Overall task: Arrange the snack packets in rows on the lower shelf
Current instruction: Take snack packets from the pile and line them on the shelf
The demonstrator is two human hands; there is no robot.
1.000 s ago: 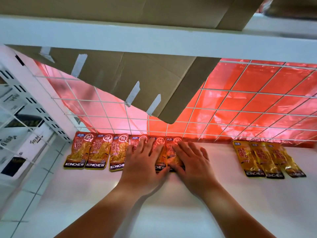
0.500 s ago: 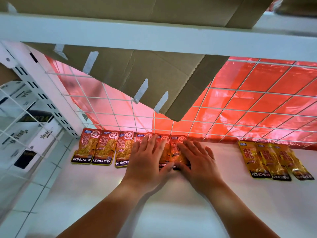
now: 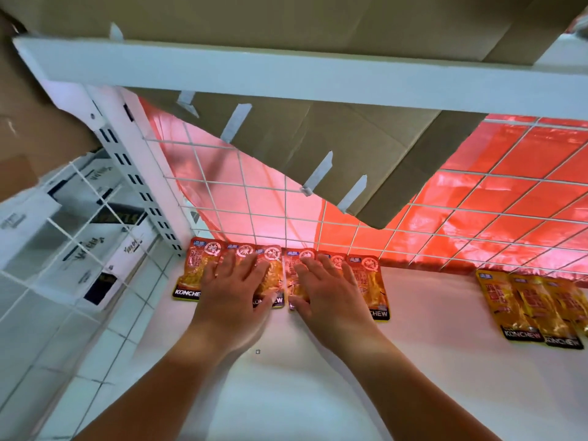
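Observation:
A row of several orange-red KONCHEW snack packets (image 3: 369, 281) lies flat along the back of the white lower shelf (image 3: 318, 393), against the wire grid. My left hand (image 3: 235, 288) rests flat with spread fingers on the packets at the row's left. My right hand (image 3: 324, 291) presses flat on the packets toward the row's right. Both hands hide the middle packets. Further right, three yellow KONCHEW packets (image 3: 534, 307) lie side by side, apart from both hands.
A white wire grid (image 3: 445, 218) with red plastic behind it closes the shelf's back. A cardboard box flap (image 3: 350, 148) hangs down under the upper shelf beam (image 3: 286, 78). A slotted white upright (image 3: 136, 179) and white boxes (image 3: 79, 224) stand at left.
My hands have spread apart along the row, the left one sliding left and the right one right. The view has shifted left, so the row sits more to the centre.

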